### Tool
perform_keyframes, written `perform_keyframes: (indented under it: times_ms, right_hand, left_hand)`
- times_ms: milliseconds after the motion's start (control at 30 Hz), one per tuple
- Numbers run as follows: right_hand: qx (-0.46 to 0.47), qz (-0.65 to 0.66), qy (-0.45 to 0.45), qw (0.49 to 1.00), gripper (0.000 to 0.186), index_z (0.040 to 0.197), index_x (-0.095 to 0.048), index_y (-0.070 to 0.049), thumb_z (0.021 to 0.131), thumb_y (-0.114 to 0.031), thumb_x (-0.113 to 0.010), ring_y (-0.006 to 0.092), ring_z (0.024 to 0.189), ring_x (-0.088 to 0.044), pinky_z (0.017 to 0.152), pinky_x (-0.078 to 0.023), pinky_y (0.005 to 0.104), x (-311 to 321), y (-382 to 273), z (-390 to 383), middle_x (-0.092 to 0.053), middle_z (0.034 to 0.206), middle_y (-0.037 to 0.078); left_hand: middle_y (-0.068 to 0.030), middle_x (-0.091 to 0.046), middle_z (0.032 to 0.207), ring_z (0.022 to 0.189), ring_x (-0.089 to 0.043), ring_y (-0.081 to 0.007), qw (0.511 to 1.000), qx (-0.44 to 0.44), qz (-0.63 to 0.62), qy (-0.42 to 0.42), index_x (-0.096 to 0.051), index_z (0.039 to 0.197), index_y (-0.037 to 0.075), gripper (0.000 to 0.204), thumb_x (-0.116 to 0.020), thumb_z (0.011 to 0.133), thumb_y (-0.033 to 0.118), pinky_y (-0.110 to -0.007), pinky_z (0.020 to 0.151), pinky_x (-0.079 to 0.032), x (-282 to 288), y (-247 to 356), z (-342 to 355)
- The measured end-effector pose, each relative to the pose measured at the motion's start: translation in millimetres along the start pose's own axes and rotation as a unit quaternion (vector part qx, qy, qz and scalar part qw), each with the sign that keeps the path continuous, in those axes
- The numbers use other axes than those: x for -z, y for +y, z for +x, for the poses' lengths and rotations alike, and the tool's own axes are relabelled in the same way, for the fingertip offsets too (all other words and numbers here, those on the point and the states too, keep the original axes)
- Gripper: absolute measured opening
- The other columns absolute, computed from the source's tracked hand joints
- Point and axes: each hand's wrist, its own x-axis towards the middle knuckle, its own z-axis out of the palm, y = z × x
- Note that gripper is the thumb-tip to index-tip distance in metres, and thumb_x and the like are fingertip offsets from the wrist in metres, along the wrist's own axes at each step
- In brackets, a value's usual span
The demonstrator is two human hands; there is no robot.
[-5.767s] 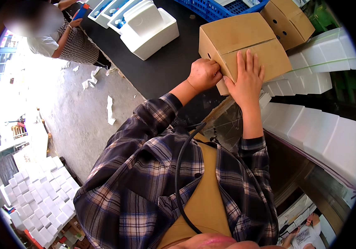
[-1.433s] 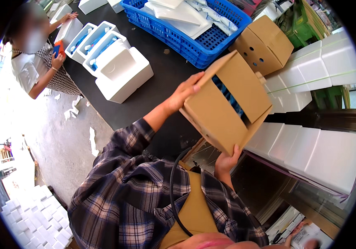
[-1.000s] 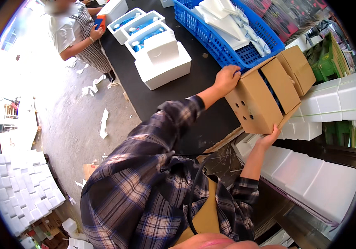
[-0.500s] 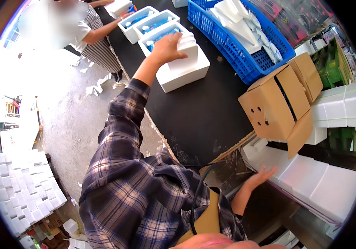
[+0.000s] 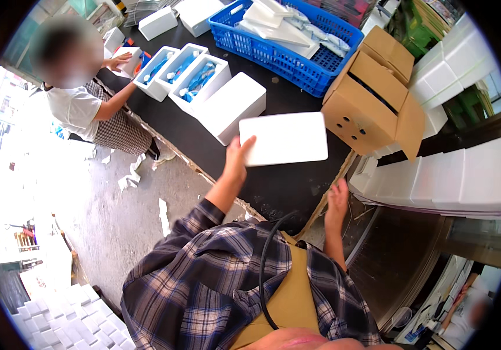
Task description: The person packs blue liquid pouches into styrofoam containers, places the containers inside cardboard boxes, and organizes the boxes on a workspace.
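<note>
My left hand (image 5: 236,158) grips the left end of a white foam lid (image 5: 286,139) and holds it over the dark tabletop (image 5: 279,189). The lid's broad flat face shows; whether more lids lie beneath it is hidden. Just behind it stands a closed white foam box (image 5: 234,106). Beyond that, an open foam box (image 5: 222,71) with blue-and-clear bags (image 5: 199,81) inside stands in a row with other open ones. My right hand (image 5: 336,204) is raised by the table's right edge, holding nothing, fingers apart and slightly blurred.
A blue plastic crate (image 5: 312,86) with white foam pieces stands at the back. Cardboard boxes (image 5: 361,108) sit right of it, above stacked white foam boxes (image 5: 437,175). Across the table at left, a co-worker's hand (image 5: 119,61) touches a white box.
My left hand has lifted foam from atop the closed box and brought a lid nearer and to the right. My right hand has risen toward the table edge. The view has shifted.
</note>
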Motion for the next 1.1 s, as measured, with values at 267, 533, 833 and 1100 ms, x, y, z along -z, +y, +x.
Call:
perform_keyframes:
  times_ms: [267, 533, 833, 1100]
  right_hand:
    - [-0.013, -0.137, -0.068, 0.988, 0.07, 0.157, -0.033, -0.003, 0.098, -0.022, -0.066, 0.0353, 0.142, -0.044, 0.115, -0.035, 0.0427, -4, 36, -7, -0.042, 0.156, 0.022]
    - [-0.02, -0.272, 0.005, 0.962, 0.07, 0.156, -0.036, -0.004, 0.095, -0.024, -0.066, 0.0372, 0.148, -0.035, 0.12, -0.029, 0.0459, 16, 29, -39, -0.037, 0.16, 0.021]
    - [0.096, -0.361, -0.042, 0.927, 0.078, 0.156, -0.032, 0.0, 0.094, -0.032, -0.067, 0.0438, 0.149, -0.03, 0.121, -0.026, 0.0507, -134, 16, -17, -0.03, 0.162, 0.026]
    - [0.041, -0.448, 0.099, 0.888, 0.068, 0.154, -0.035, 0.001, 0.099, -0.03, -0.062, 0.0464, 0.149, -0.027, 0.121, -0.023, 0.0532, -135, 43, -16, -0.029, 0.162, 0.027]
  left_hand:
    - [-0.0097, -0.066, 0.116, 0.1, -0.063, -0.0196, 0.971, 0.167, 0.165, -0.034, -0.057, 0.127, 0.004, 0.057, -0.064, 0.098, 0.053, -0.038, 0.091, -0.05, 37, -61, -7]
    - [-0.0131, -0.064, 0.129, 0.127, -0.053, -0.0363, 0.733, -0.337, 0.578, -0.118, -0.063, 0.131, 0.01, 0.059, -0.083, 0.076, 0.017, -0.047, 0.108, -0.042, 61, 69, -26]
    - [-0.0076, -0.066, 0.121, 0.141, -0.046, -0.0303, 0.561, -0.355, 0.673, -0.327, -0.07, 0.115, 0.012, 0.04, -0.082, 0.078, 0.021, -0.061, 0.124, -0.013, 115, 102, 124]
    - [-0.0168, -0.063, 0.13, 0.124, -0.056, -0.0365, 0.694, -0.489, 0.503, -0.163, -0.061, 0.131, 0.005, 0.058, -0.083, 0.077, 0.012, -0.048, 0.107, -0.04, 111, 184, 210]
